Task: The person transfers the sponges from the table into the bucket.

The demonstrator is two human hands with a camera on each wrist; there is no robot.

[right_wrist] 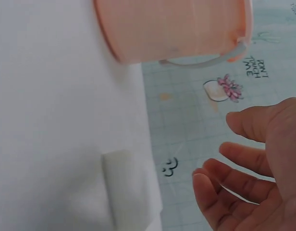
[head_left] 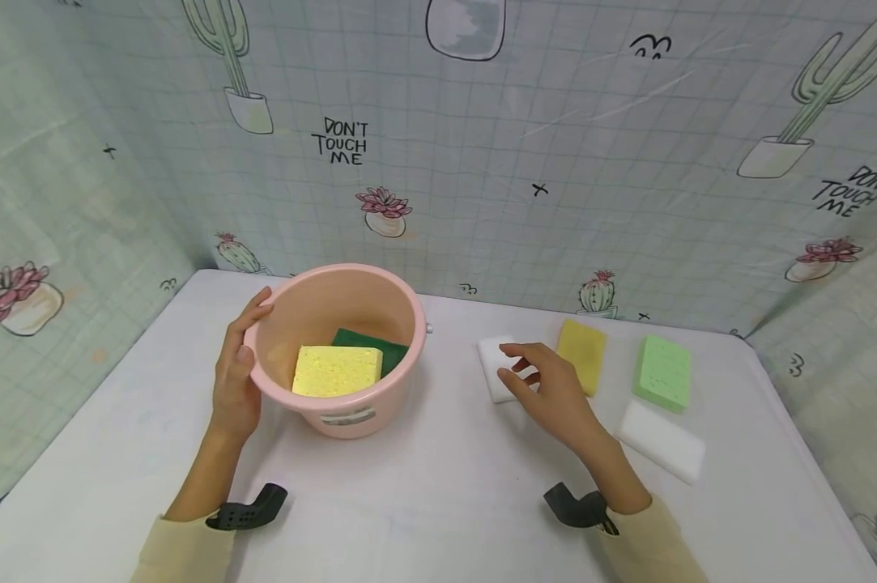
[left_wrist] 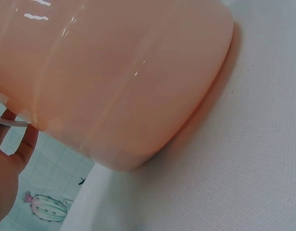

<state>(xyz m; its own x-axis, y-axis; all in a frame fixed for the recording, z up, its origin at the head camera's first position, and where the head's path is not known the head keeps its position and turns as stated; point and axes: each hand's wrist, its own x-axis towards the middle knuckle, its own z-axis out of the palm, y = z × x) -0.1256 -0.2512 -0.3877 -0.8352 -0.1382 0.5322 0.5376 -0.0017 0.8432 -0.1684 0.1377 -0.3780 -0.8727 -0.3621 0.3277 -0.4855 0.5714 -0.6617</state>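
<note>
"Bucket (head_left: 402,397) first, at the left: any advice?"

"Use the left hand (head_left: 236,389) lightly: its fingers curl on the left rim, and a tug there could tip it. Next, the right hand (head_left: 555,397) hangs above the leftmost white block (head_left: 492,364), thumb apart from loosely bent fingers, pinching nothing. I'd come down squarely and take it by both long edges, since it looks soft."

"And how do they look?"

"Pale pink and glossy, the one, upright on the white table (head_left: 438,502), a speckled yellow sponge (head_left: 338,371) and a dark green pad (head_left: 390,354) inside. Farther right, the block is plain white and flat, partly hidden by the hand, just left of a thin yellow pad (head_left: 584,352)."
</note>
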